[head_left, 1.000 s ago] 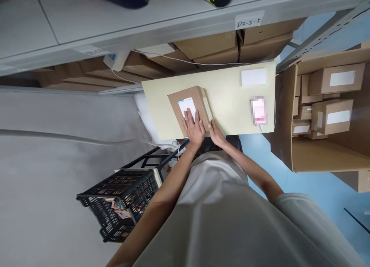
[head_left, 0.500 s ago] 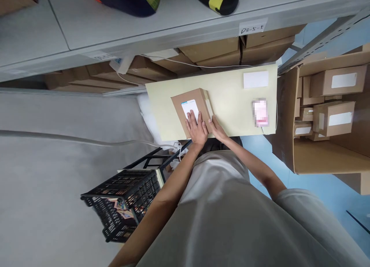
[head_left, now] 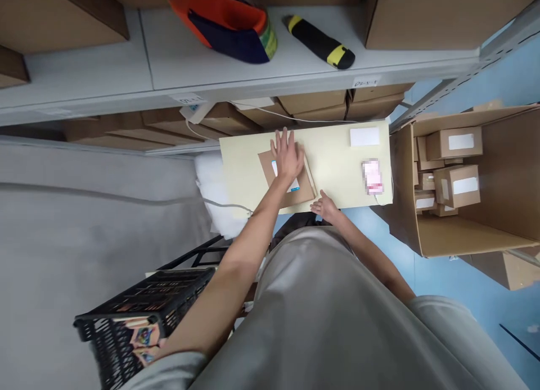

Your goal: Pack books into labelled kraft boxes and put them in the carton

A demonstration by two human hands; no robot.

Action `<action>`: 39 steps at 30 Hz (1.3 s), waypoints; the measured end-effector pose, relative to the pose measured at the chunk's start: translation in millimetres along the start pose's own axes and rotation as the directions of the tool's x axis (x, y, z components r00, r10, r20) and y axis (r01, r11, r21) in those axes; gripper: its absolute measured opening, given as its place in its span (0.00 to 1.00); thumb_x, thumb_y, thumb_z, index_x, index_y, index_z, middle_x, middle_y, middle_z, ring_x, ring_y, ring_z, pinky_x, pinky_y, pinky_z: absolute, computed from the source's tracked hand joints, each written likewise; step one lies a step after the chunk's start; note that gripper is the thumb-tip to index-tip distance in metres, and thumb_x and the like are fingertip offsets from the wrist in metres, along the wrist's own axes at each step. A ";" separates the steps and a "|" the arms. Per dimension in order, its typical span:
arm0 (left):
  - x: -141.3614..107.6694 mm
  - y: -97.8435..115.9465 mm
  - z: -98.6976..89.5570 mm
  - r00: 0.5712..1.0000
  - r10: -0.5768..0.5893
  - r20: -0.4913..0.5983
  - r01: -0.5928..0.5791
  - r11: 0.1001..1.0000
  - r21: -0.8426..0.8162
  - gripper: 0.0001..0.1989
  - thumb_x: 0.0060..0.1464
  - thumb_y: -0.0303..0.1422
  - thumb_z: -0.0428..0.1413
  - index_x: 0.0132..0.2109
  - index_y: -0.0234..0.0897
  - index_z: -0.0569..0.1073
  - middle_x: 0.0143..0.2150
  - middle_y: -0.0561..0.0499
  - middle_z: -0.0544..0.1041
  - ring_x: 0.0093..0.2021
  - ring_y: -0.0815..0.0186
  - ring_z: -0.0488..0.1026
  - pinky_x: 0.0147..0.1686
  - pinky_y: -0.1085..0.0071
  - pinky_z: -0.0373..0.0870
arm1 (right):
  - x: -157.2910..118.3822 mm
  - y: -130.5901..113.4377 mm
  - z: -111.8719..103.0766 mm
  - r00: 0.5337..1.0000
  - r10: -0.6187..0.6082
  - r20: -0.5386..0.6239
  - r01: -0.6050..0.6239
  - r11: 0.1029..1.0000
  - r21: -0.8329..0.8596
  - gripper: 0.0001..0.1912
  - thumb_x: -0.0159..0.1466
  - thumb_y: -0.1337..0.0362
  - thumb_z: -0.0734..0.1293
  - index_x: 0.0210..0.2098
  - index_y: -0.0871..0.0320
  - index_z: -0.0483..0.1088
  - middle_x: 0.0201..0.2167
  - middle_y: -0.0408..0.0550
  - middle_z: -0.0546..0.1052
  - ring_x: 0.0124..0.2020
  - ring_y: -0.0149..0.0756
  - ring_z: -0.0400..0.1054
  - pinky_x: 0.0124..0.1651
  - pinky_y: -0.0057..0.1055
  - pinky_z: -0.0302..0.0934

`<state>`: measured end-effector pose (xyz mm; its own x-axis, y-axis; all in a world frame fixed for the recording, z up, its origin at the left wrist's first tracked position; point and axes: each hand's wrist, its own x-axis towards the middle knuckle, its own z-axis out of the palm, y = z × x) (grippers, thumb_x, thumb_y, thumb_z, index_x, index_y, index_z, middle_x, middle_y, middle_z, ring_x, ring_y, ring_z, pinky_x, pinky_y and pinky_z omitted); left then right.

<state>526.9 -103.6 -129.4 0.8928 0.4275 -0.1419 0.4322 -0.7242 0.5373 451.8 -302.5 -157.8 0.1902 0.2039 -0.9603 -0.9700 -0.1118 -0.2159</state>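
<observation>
A brown cardboard box with a white and blue label lies at a slant on the pale yellow tabletop. Over its far part is my left hand, fingers spread and reaching to the far edge; the hand and forearm cover much of the box and label. My right hand is off the box, just beyond its near right corner, with fingers stretched out and nothing in them. To the right on the table are a white slip and a blurred pink device with a cable.
A large open carton with several small boxes stands right of the table. Behind is a grey shelf bearing a tape dispenser, a black and yellow cutter and cartons. A black crate stands at lower left.
My left hand has slid from the box's near side to its far part. My right hand has come off the box's side toward me. The view has tilted, showing more shelf.
</observation>
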 end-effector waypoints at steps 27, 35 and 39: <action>-104.3 -39.0 -33.2 0.891 -0.410 0.193 0.448 0.862 -0.237 0.46 0.69 0.59 0.57 0.74 0.21 0.67 0.64 0.21 0.82 0.67 0.32 0.79 0.64 0.47 0.75 | -50.9 -67.0 0.6 0.570 -0.805 -0.163 0.221 0.341 -0.914 0.37 0.75 0.38 0.66 0.68 0.62 0.62 0.60 0.73 0.82 0.58 0.66 0.81 0.63 0.59 0.73; -96.0 -52.1 -24.8 0.890 -0.367 0.272 0.433 0.867 -0.245 0.33 0.72 0.54 0.57 0.67 0.30 0.78 0.64 0.29 0.84 0.65 0.38 0.81 0.63 0.53 0.77 | -36.5 -64.5 -5.8 0.587 -0.803 -0.109 0.257 0.312 -0.915 0.45 0.74 0.36 0.65 0.76 0.61 0.57 0.64 0.70 0.82 0.62 0.66 0.79 0.66 0.61 0.70; -97.0 -66.0 -19.1 0.905 -0.322 0.276 0.402 0.860 -0.314 0.30 0.73 0.53 0.56 0.66 0.34 0.79 0.64 0.34 0.84 0.64 0.44 0.82 0.63 0.56 0.78 | -31.8 -62.7 -16.8 0.586 -0.807 -0.065 0.323 0.306 -0.895 0.45 0.76 0.37 0.63 0.79 0.61 0.54 0.66 0.69 0.80 0.64 0.64 0.78 0.68 0.58 0.70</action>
<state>409.4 -86.9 -135.2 0.7040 0.4712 -0.5314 0.6908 -0.2808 0.6663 509.1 -318.3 -116.7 0.9046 0.1466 -0.4002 -0.1004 -0.8393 -0.5343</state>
